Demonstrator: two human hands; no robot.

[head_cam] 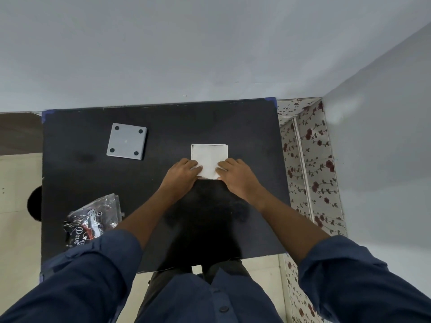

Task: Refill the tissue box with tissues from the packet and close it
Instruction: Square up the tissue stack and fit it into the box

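Observation:
A square white stack of tissues (209, 157) lies on the black table (163, 127), right of centre. My left hand (180, 172) rests on its near left corner and my right hand (235, 174) on its near right corner, fingers pressing down on the top sheet. A grey square box part with four dark round feet (127, 141) lies at the far left, underside up. The crumpled, clear plastic tissue packet with dark print (93, 220) sits at the near left, partly hidden by my left sleeve.
The table stands against a grey wall. A floral-patterned panel (310, 164) runs along the table's right edge. Pale floor shows to the left and below the near edge.

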